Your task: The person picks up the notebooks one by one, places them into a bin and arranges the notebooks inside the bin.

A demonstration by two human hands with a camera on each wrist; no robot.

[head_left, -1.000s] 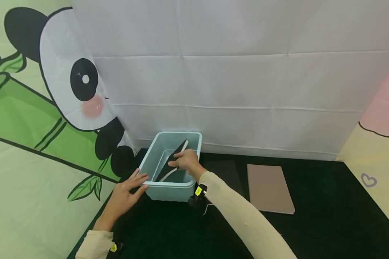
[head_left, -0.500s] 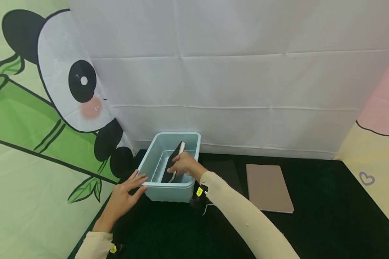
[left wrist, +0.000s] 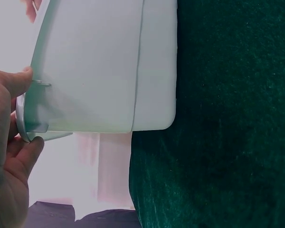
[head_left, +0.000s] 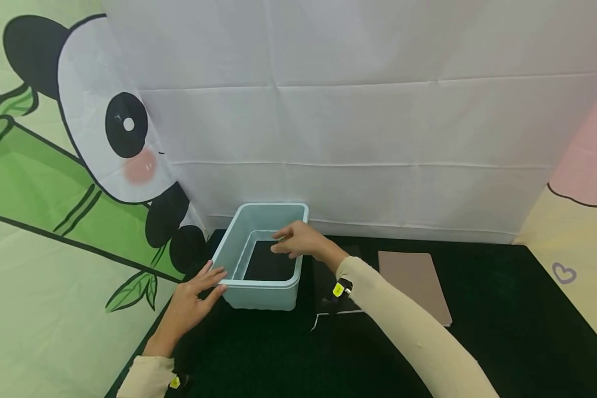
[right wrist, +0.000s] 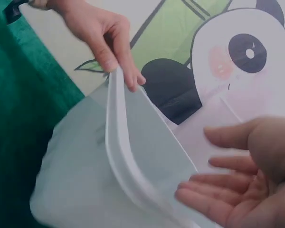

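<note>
A light blue plastic bin stands at the back left of the dark green table. My left hand holds its front left corner; in the left wrist view, thumb and fingers lie on either side of that corner at the rim. Inside the bin a black notebook lies flat on the bottom, partly hidden by the front wall. Over the bin's right rim is my right hand, holding nothing. Its fingers look loose and apart in the right wrist view, near the bin's rim.
Right of the bin lies a second black notebook with a pale lower edge, partly under my right forearm. A greyish-brown notebook lies farther right. A white cloth hangs behind the table, and a panda-printed cloth hangs at the left.
My right hand lowered the tilted black notebook, let it go flat in the bin, and moved up and right. The left hand stayed at the corner.
</note>
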